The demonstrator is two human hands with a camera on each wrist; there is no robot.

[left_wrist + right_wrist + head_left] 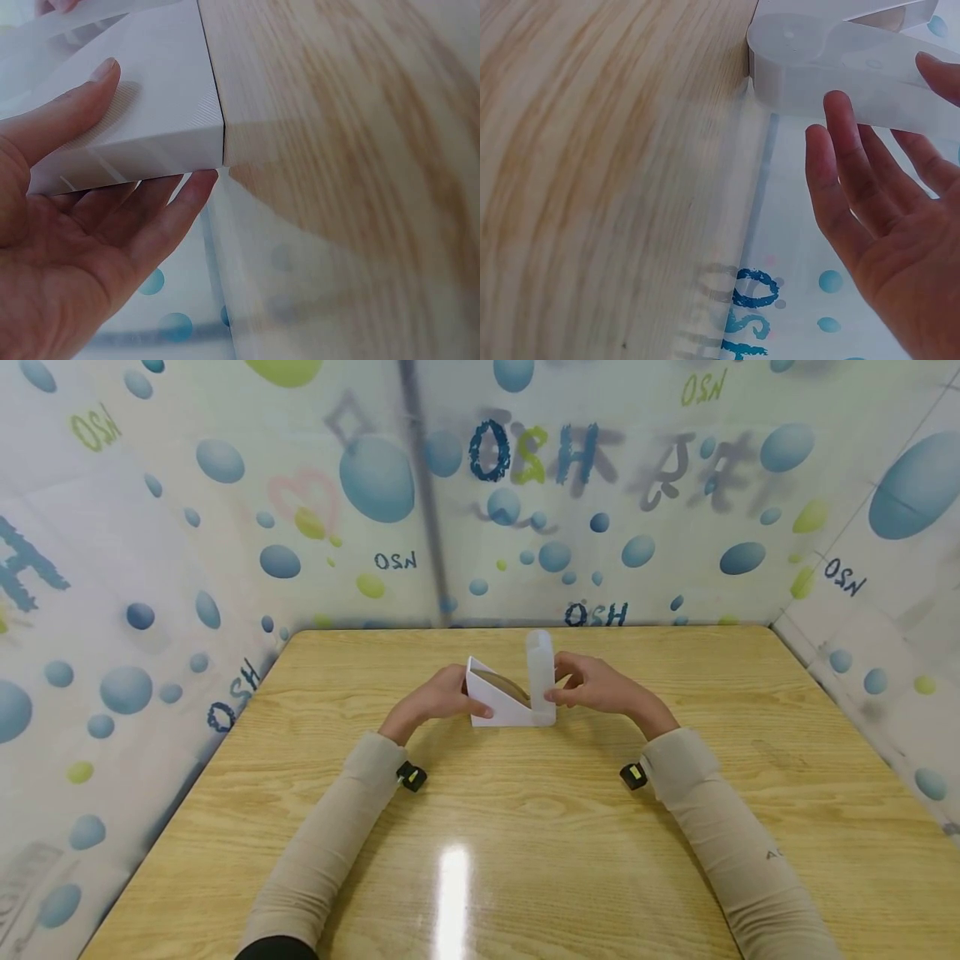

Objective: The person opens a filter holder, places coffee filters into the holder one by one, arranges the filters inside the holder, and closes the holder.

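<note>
White wedge-shaped plastic box (504, 702), seemingly smooth, held between left hand (438, 697) and right hand (600, 687).

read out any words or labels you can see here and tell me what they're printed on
"OSH": mirrored dark blue letters on the bubble-patterned white curtain wall, repeated small at its foot.
"OSN": small navy and green prints on that wall.
Grey characters beside the big "OSH": too blurred to read.
White plastic wedge-shaped box between left hand and right hand: no text.
</note>
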